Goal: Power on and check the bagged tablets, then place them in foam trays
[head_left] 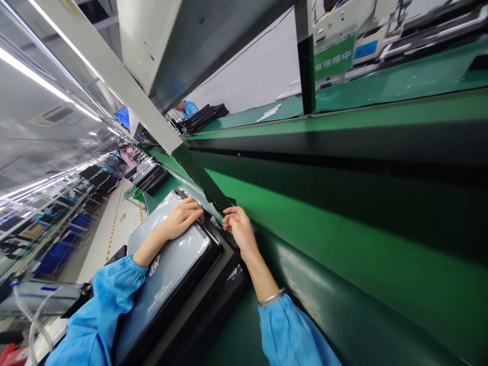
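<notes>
A stack of flat dark panels lies on the green work surface, its top panel [171, 272] blue-grey and shiny under clear film with white print. Across the upper end of this panel rests my left hand [181, 219], its fingers bent together over the edge. My right hand [240, 229] is just beyond the stack's edge, beside the foot of a dark-green post [200, 178]. Its fingers are curled in; what they hold, if anything, is too small to make out. A bit of clear film [215, 222] shows between the two hands.
A slanted post rises in front of me, under a large grey housing [163, 46]. To the right runs a green conveyor belt [305, 218], with a machine and a green sign [334, 58] behind it. More dark panels [150, 175] are stacked farther along. Co-workers are in the distance.
</notes>
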